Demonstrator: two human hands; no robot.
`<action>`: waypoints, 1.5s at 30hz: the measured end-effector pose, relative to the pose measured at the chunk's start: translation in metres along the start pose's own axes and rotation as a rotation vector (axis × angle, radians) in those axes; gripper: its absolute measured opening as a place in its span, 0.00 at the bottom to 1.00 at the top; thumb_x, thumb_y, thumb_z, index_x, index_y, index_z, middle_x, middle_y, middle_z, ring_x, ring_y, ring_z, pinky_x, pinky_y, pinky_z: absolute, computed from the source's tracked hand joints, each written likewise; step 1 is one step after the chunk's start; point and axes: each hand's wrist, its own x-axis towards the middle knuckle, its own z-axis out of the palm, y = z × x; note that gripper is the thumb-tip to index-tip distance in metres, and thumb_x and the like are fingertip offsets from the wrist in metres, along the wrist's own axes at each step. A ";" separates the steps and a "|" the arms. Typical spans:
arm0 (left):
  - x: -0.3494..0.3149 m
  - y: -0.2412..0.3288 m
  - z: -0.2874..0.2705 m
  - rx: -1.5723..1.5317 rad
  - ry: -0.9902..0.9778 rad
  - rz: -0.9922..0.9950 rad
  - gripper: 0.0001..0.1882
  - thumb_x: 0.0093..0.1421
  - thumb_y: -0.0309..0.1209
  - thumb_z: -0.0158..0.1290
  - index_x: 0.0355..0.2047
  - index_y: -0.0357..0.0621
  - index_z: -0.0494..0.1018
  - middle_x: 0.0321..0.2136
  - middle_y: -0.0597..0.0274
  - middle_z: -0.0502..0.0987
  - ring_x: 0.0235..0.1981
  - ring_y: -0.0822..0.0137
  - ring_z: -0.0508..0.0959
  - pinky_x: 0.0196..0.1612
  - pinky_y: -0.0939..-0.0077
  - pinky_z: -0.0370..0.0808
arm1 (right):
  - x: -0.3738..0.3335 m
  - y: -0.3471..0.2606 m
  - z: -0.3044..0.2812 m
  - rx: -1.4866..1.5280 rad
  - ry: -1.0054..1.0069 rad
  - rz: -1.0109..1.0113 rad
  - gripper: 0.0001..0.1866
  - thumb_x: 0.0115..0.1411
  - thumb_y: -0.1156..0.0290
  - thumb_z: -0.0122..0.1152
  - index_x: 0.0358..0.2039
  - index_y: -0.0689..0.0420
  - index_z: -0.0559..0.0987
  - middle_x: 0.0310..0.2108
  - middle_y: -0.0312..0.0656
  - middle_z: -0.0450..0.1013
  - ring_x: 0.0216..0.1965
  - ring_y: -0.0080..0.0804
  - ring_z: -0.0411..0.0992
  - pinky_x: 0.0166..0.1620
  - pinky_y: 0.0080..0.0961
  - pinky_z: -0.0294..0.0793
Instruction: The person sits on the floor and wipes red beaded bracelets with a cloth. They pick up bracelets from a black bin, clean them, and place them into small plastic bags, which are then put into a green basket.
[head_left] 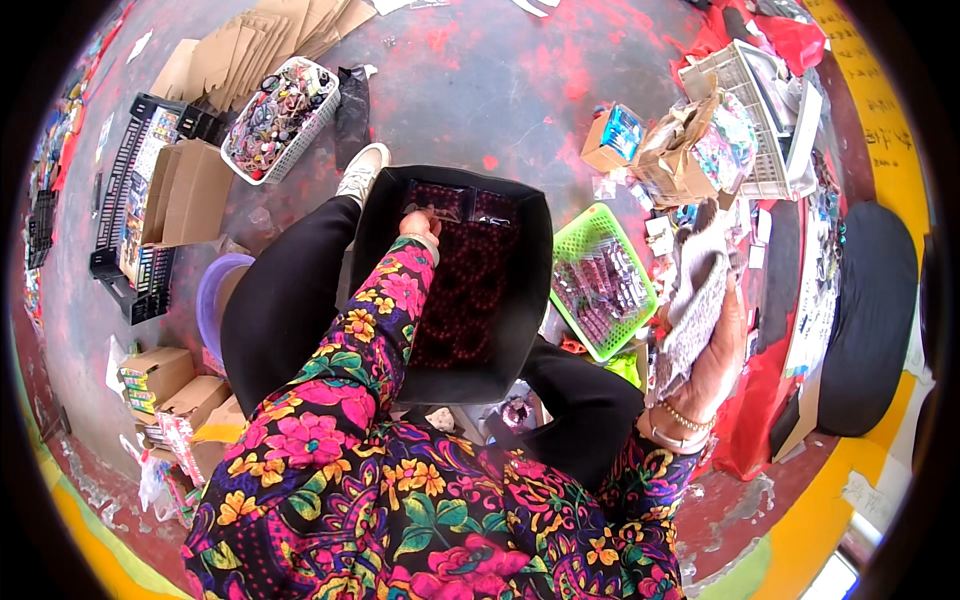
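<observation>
A deep black bin (pixel 537 260) stands between my legs. Dark red beaded strings (pixel 460 300) cover its bottom, and clear packets (pixel 490 210) lie at its far end. My left hand (pixel 420 227) reaches into the bin with fingers curled at the packets; what they pinch is too small to make out. Out to the right, my raised right hand (pixel 722 350) grips a grey-white knitted cloth (pixel 692 310), possibly a work glove. The cloth partly hides its fingers. Between the bin and that hand sits a green basket (pixel 568 312) holding small packaged pieces.
A white basket (pixel 290 160) of mixed trinkets, flattened cardboard (pixel 235 55) and a black crate (pixel 120 255) lie at left. Cartons (pixel 608 140) and a pale crate (pixel 765 150) stand far right. A purple tub (pixel 208 300) is beside my left leg; a black cushion (pixel 870 320) is at right.
</observation>
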 end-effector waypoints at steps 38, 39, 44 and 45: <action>-0.333 0.082 0.046 0.218 -1.078 -0.001 0.11 0.59 0.24 0.46 0.41 0.33 0.67 0.38 0.55 0.73 0.42 0.63 0.74 0.44 0.74 0.73 | 0.042 0.202 -0.297 -1.317 -0.146 0.097 0.10 0.46 0.72 0.52 0.27 0.58 0.79 0.26 0.42 0.76 0.30 0.35 0.74 0.38 0.27 0.72; -0.327 0.079 0.036 0.269 -1.088 -0.026 0.11 0.59 0.25 0.46 0.41 0.34 0.68 0.37 0.56 0.74 0.40 0.64 0.74 0.43 0.75 0.73 | 0.047 0.216 -0.296 -1.417 -0.214 0.092 0.11 0.47 0.70 0.52 0.29 0.58 0.80 0.27 0.42 0.76 0.31 0.39 0.74 0.38 0.28 0.72; -0.306 0.066 0.016 0.396 -0.880 0.040 0.11 0.58 0.28 0.48 0.40 0.37 0.70 0.35 0.60 0.74 0.35 0.68 0.74 0.39 0.78 0.71 | 0.087 0.287 -0.278 -1.753 -0.576 -0.045 0.15 0.51 0.66 0.48 0.39 0.50 0.77 0.50 0.54 0.65 0.44 0.47 0.70 0.47 0.38 0.69; -0.311 0.058 0.029 0.415 -0.951 0.002 0.11 0.58 0.28 0.48 0.40 0.37 0.70 0.35 0.60 0.74 0.36 0.68 0.74 0.40 0.78 0.71 | 0.107 0.313 -0.313 -1.841 -0.667 -0.015 0.17 0.53 0.66 0.47 0.44 0.49 0.74 0.59 0.56 0.52 0.47 0.49 0.68 0.49 0.40 0.68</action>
